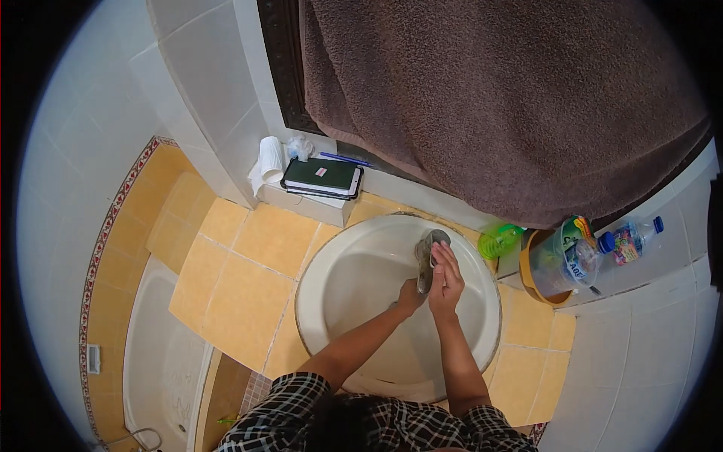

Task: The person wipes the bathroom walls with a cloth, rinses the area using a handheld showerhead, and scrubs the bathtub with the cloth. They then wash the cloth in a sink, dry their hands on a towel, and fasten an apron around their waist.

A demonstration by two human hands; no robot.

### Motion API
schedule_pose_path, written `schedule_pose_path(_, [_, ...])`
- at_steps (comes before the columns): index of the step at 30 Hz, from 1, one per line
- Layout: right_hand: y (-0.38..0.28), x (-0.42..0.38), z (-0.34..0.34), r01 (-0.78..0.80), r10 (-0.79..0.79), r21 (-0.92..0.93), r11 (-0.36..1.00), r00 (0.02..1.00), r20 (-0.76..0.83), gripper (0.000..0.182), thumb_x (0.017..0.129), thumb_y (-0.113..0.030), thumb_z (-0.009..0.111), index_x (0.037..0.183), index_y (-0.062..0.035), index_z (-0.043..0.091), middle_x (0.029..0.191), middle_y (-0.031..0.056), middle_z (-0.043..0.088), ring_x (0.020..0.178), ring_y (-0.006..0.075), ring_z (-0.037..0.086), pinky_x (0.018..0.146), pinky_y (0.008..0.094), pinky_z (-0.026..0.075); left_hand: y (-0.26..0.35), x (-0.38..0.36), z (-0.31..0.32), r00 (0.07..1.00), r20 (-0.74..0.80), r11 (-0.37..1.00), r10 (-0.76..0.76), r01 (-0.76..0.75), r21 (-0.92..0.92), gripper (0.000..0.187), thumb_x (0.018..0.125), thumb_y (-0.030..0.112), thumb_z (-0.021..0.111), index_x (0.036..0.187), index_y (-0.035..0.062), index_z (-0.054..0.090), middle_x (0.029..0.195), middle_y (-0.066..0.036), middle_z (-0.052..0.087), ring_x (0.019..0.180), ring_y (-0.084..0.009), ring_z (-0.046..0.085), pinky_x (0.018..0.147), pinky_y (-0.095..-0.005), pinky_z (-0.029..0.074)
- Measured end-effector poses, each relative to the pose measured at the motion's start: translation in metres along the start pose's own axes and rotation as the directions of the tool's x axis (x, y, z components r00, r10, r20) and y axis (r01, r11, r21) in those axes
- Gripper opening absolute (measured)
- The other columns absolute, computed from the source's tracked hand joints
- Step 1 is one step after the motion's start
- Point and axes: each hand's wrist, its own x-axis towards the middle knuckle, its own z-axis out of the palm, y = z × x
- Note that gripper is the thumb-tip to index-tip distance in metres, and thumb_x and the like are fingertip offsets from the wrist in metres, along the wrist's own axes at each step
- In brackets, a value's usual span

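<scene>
A grey metal faucet [425,264] stands at the back of a round white sink [311,301], its spout reaching toward me. My left hand [409,298] is at the spout's near end, with its fingers hidden beneath and behind it. My right hand [447,280] lies along the faucet's right side. Its fingers are stretched out and close together, with the tips at the faucet's head. A plaid sleeve shows on each arm.
Yellow tiles [275,245] surround the sink. At back left, a paper roll [270,160] and dark green notebook [322,175] sit on a ledge. On the right are a green bottle [500,241] and clear container [553,262]. A brown towel [497,98] hangs behind; a bathtub [162,331] lies left.
</scene>
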Motion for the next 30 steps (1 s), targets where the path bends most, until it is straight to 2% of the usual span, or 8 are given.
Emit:
schedule_pose_path(4, [0.013,-0.024,0.001,0.084,-0.083,-0.095,0.992,0.996,0.015,0.027,0.090,-0.003,0.048,0.110,0.0034,0.065,0.119,0.0168,0.062,0.123,0.0343,0.050,0.104,0.0417,0.037,0.003,-0.010,-0.007,0.983,0.047,0.984,-0.176,0.175,0.028,0.035,0.085,0.033,0.059,0.082,-0.0003,0.067,0.079,-0.025,0.065,0.080,-0.0394,0.065,0.069,-0.0429,0.050])
schedule_pose_path(7, [0.010,-0.020,-0.003,0.066,-0.063,-0.052,0.996,0.997,0.040,0.028,0.089,-0.003,0.048,0.110,0.0034,0.065,0.120,0.0166,0.061,0.123,0.0343,0.050,0.104,0.0417,0.037,0.054,-0.021,-0.029,0.919,0.099,0.907,-0.383,0.353,0.231,0.039,0.087,0.035,0.054,0.080,-0.0017,0.066,0.080,-0.027,0.064,0.082,-0.0428,0.064,0.071,-0.0439,0.050])
schedule_pose_path(10, [0.006,-0.020,-0.008,0.019,-0.018,-0.020,1.000,0.998,0.060,0.029,0.089,-0.004,0.049,0.113,0.0031,0.063,0.122,0.0172,0.060,0.124,0.0334,0.050,0.105,0.0403,0.036,0.064,-0.028,-0.036,0.931,0.110,0.909,-0.348,0.307,0.280,0.041,0.090,0.033,0.050,0.082,-0.0043,0.065,0.079,-0.030,0.062,0.082,-0.0460,0.062,0.071,-0.0453,0.049])
schedule_pose_path(13, [0.005,-0.042,-0.006,-0.101,0.109,0.050,0.994,0.974,-0.200,0.029,0.092,-0.006,0.048,0.115,0.0039,0.061,0.116,0.0182,0.062,0.118,0.0307,0.054,0.101,0.0382,0.039,0.037,-0.033,-0.033,0.956,0.061,0.928,-0.288,0.263,0.265,0.044,0.092,0.031,0.046,0.079,-0.0074,0.062,0.078,-0.032,0.059,0.081,-0.0478,0.060,0.071,-0.0467,0.048])
schedule_pose_path(16, [0.026,-0.095,-0.004,-0.368,0.358,0.027,0.929,0.882,-0.306,0.027,0.096,-0.011,0.046,0.115,0.0027,0.058,0.106,0.0124,0.065,0.103,0.0205,0.059,0.090,0.0313,0.045,0.031,-0.038,-0.038,0.952,0.068,0.927,-0.299,0.274,0.256,0.046,0.092,0.030,0.043,0.076,-0.0096,0.059,0.075,-0.033,0.057,0.076,-0.0479,0.060,0.070,-0.0484,0.046])
schedule_pose_path(19, [0.021,-0.135,-0.004,-0.607,0.607,0.034,0.794,0.790,-0.080,0.025,0.098,-0.017,0.048,0.111,0.0005,0.060,0.098,0.0081,0.065,0.087,0.0150,0.060,0.076,0.0287,0.049,0.032,-0.046,-0.041,0.957,0.070,0.941,-0.280,0.260,0.217,0.046,0.091,0.029,0.041,0.072,-0.0090,0.058,0.073,-0.033,0.057,0.069,-0.0470,0.059,0.069,-0.0493,0.045])
schedule_pose_path(28, [0.039,-0.152,-0.005,-0.773,0.765,0.189,0.606,0.631,0.128,0.024,0.096,-0.024,0.053,0.106,-0.0024,0.060,0.083,0.0058,0.062,0.073,0.0132,0.061,0.064,0.0266,0.051,0.041,-0.074,-0.037,0.983,0.062,0.965,-0.171,0.154,0.214,0.048,0.090,0.028,0.040,0.065,-0.0091,0.058,0.069,-0.030,0.059,0.066,-0.0413,0.060,0.066,-0.0459,0.046])
schedule_pose_path(30, [0.036,-0.152,-0.007,-0.809,0.788,0.234,0.540,0.583,0.199,0.027,0.096,-0.027,0.053,0.106,-0.0027,0.060,0.083,0.0054,0.061,0.072,0.0134,0.061,0.064,0.0270,0.052,0.031,-0.077,-0.039,0.989,0.079,0.965,-0.128,0.106,0.239,0.045,0.092,0.030,0.040,0.077,-0.0078,0.059,0.069,-0.027,0.059,0.067,-0.0383,0.060,0.066,-0.0449,0.047])
